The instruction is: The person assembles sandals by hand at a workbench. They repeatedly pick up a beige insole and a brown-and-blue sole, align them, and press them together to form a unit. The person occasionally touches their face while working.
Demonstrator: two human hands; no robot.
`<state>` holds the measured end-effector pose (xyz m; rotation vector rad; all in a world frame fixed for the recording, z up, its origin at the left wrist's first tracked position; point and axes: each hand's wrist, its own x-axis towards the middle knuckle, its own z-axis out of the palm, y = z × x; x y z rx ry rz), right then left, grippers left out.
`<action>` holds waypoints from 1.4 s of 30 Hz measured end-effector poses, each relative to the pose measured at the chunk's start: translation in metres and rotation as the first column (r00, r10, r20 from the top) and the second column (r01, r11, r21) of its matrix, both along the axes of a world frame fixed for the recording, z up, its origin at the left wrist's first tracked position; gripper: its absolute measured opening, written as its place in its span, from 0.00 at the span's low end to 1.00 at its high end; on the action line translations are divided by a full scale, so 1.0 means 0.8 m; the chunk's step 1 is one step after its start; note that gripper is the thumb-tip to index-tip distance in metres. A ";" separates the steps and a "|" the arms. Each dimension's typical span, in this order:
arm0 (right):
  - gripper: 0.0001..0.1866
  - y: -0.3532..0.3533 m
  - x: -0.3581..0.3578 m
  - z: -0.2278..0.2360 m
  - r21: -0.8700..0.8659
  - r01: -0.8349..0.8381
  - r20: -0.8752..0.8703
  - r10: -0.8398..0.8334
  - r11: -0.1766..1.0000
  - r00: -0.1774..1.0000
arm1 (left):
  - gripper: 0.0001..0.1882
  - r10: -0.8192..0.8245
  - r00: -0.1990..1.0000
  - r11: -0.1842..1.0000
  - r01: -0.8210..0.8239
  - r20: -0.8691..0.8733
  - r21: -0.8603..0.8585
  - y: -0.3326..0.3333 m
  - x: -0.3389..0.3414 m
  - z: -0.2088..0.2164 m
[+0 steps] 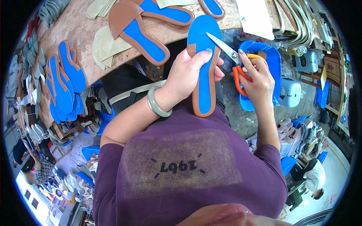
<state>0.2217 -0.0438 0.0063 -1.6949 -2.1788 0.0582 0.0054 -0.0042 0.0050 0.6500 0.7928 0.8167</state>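
My left hand grips a blue insole with a brown border by its middle. The thumb lies on the blue face, and fingertips show past the right edge. The insole's wide blue end points away from me, with no brown border round it. In my right hand is a pair of scissors with orange and yellow handles. Its blades look closed together, and their tip is over the insole's wide end; whether they touch cannot be told.
Brown-edged blue insoles and beige sheet pieces lie on the wooden workbench ahead. A stack of blue insoles rests at its left edge. Beyond my right hand stands a blue bin, with pale blue stools beside it.
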 end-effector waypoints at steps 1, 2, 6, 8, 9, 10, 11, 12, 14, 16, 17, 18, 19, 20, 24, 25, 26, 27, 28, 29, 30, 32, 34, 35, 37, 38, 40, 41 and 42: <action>0.32 -0.001 0.001 0.000 0.007 -0.001 0.000 0.001 1.000 1.000 | 0.16 -0.006 1.000 1.000 0.006 0.002 0.010 -0.001 0.000 0.000; 0.32 -0.002 0.002 0.000 0.015 -0.002 0.001 0.002 1.000 1.000 | 0.16 -0.012 1.000 1.000 0.012 0.005 0.021 -0.002 0.000 0.000; 0.33 0.003 0.007 -0.017 -0.013 0.035 -0.350 -0.037 0.999 0.936 | 0.17 -0.066 0.998 0.996 0.065 0.012 0.053 0.003 -0.004 0.004; 0.34 0.010 0.006 -0.004 -0.114 0.138 -0.431 -0.174 0.984 0.885 | 0.17 -0.067 0.998 0.994 0.066 0.013 0.088 0.004 -0.006 0.007; 0.34 0.017 0.009 0.004 -0.065 0.155 -0.399 -0.168 0.986 0.902 | 0.17 -0.059 0.998 0.995 0.057 0.016 0.081 0.005 -0.006 0.009; 0.34 0.029 0.017 0.006 0.052 0.138 -0.355 -0.111 0.989 0.928 | 0.17 -0.048 0.999 0.996 0.047 0.014 0.072 0.003 -0.005 0.010; 0.32 0.045 0.023 0.013 0.075 0.175 -0.300 -0.146 0.982 0.943 | 0.17 -0.036 0.999 0.997 0.035 0.012 0.065 0.002 -0.006 0.010; 0.30 0.061 0.030 0.020 0.098 0.222 -0.241 -0.193 0.970 0.951 | 0.17 -0.042 0.999 0.997 0.041 0.012 0.072 0.002 -0.006 0.011; 0.24 0.113 0.054 0.018 0.198 0.202 -0.077 -0.190 0.959 0.979 | 0.17 -0.049 0.999 0.995 0.048 0.012 0.092 0.002 -0.007 0.014; 0.24 0.163 0.075 0.015 0.156 0.157 0.018 -0.162 0.975 0.987 | 0.17 -0.069 0.997 0.994 0.067 0.019 0.088 0.006 -0.009 0.016; 0.24 0.188 0.086 0.008 0.134 0.121 0.081 -0.133 0.983 0.988 | 0.17 -0.075 0.997 0.994 0.073 0.019 0.087 0.006 -0.009 0.016; 0.23 0.205 0.076 0.015 0.113 0.072 0.145 -0.088 0.991 0.985 | 0.17 -0.059 0.998 0.994 0.057 0.016 0.091 0.006 -0.011 0.016; 0.23 0.205 0.065 0.020 0.171 -0.021 0.225 -0.018 0.985 0.974 | 0.17 -0.046 0.999 0.995 0.044 0.014 0.093 0.006 -0.014 0.017; 0.22 0.202 0.048 0.021 0.248 -0.023 0.143 -0.013 0.969 0.990 | 0.17 -0.036 0.999 0.995 0.035 0.012 0.095 0.008 -0.016 0.017; 0.28 0.131 -0.071 0.039 -0.291 -0.407 -0.848 -0.036 0.866 0.529 | 0.18 0.009 0.998 0.983 0.003 -0.063 0.185 0.009 -0.019 0.002; 0.30 0.124 -0.085 0.032 -0.251 -0.354 -0.861 -0.041 0.901 0.508 | 0.18 0.003 0.998 0.982 0.010 -0.070 0.187 0.009 -0.021 0.002; 0.31 0.120 -0.092 0.024 -0.212 -0.296 -0.873 -0.045 0.931 0.486 | 0.18 -0.004 0.997 0.982 0.018 -0.077 0.189 0.009 -0.023 0.002; 0.31 0.118 -0.087 0.026 -0.288 -0.371 -0.917 -0.143 0.883 0.372 | 0.18 -0.016 0.996 0.981 0.032 -0.084 0.189 0.008 -0.025 0.002; 0.32 0.117 -0.080 0.027 -0.264 -0.443 -0.942 -0.130 0.857 0.311 | 0.18 -0.026 0.996 0.982 0.041 -0.081 0.186 0.007 -0.027 0.003; 0.32 0.117 -0.072 0.026 -0.235 -0.511 -0.961 -0.120 0.827 0.247 | 0.18 -0.037 0.996 0.982 0.050 -0.078 0.183 0.007 -0.029 0.005; 0.33 0.117 -0.068 0.026 -0.200 -0.573 -0.976 -0.113 0.795 0.184 | 0.18 -0.048 0.996 0.981 0.061 -0.072 0.182 0.007 -0.030 0.006; 0.34 0.113 -0.069 0.028 -0.182 -0.560 -0.979 -0.095 0.808 0.182 | 0.18 -0.048 0.996 0.981 0.061 -0.071 0.184 0.007 -0.030 0.007; 0.34 0.112 -0.075 0.038 -0.247 -0.521 -0.958 -0.124 0.817 0.259 | 0.18 -0.038 0.997 0.980 0.050 -0.065 0.192 0.007 -0.027 0.006; 0.35 0.110 -0.080 0.035 -0.289 -0.433 -0.916 -0.115 0.854 0.384 | 0.18 -0.030 0.998 0.980 0.041 -0.063 0.196 0.005 -0.026 0.001; 0.35 0.112 -0.073 0.033 -0.250 -0.532 -0.958 -0.126 0.809 0.259 | 0.18 -0.036 0.997 0.979 0.048 -0.064 0.200 0.005 -0.029 0.000; 0.35 0.114 -0.066 0.031 -0.225 -0.578 -0.972 -0.135 0.784 0.195 | 0.18 -0.052 0.996 0.978 0.065 -0.066 0.199 0.007 -0.031 0.004; 0.35 0.117 -0.060 0.025 -0.214 -0.586 -0.972 -0.113 0.782 0.205 | 0.17 -0.059 0.996 0.980 0.069 -0.060 0.186 0.007 -0.032 0.005; 0.35 0.115 -0.062 0.027 -0.214 -0.576 -0.969 -0.097 0.789 0.226 | 0.16 -0.049 0.998 0.983 0.057 -0.050 0.176 0.007 -0.031 0.004; 0.35 0.112 -0.064 0.030 -0.215 -0.566 -0.965 -0.083 0.796 0.249 | 0.14 -0.038 0.999 0.985 0.044 -0.038 0.165 0.007 -0.030 0.004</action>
